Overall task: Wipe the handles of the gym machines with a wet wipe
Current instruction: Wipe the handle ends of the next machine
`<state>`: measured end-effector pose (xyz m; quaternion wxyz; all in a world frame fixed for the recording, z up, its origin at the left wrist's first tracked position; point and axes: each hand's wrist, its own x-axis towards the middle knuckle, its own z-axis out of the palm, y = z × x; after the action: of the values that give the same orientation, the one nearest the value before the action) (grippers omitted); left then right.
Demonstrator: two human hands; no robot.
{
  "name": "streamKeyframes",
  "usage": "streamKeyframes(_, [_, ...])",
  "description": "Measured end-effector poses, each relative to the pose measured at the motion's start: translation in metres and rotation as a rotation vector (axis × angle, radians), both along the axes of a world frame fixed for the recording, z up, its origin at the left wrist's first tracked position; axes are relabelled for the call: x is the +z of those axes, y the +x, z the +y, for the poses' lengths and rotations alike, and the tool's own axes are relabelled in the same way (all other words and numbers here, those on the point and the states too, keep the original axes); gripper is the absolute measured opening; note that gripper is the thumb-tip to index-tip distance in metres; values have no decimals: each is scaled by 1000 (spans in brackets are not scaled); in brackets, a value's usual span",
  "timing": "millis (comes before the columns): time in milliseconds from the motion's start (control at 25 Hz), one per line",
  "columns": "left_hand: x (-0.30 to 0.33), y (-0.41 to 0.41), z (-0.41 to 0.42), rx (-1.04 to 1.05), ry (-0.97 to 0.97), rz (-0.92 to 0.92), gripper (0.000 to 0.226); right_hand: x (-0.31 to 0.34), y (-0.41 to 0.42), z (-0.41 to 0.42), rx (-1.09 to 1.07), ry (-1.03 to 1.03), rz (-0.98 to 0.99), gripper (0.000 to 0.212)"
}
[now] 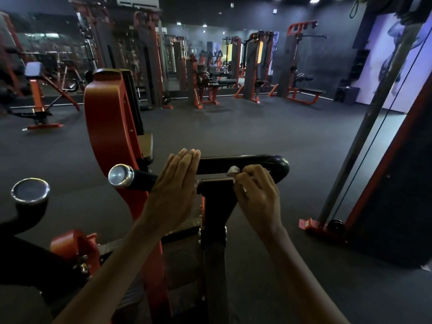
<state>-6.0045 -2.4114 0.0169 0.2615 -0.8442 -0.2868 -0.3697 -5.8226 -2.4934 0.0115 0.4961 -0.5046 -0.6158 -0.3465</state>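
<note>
A black curved handle (245, 161) of an orange gym machine runs across the middle of the view and bends back at its right end. My right hand (256, 195) holds a small crumpled white wet wipe (233, 170) against the handle's lower bar. My left hand (176, 190) lies flat with straight fingers over the left part of the handle. A chrome end cap (119, 175) closes the bar to the left of that hand.
A second black handle with a chrome cap (30, 190) stands at the left. The orange machine frame (109, 118) rises behind the left hand. A cable tower (378, 146) stands at the right. More orange machines (252, 66) line the far mirrored wall across dark floor.
</note>
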Motion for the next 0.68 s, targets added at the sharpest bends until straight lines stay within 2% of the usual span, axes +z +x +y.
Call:
streamKeyframes(80, [3,-1,-1,-11,7,11,53,-5,11,0,-4,5,61,14])
streamKeyframes(360, [13,32,0,-31,173,95,47,-12,43,-8,-8,68,238,10])
streamKeyframes(600, [10,45,-3,-83,102,30,45,-16,57,-16,-38,36,322,8])
streamKeyframes(680, [13,44,-6,-104,80,24,45,-16,53,-15,-5,33,334,17])
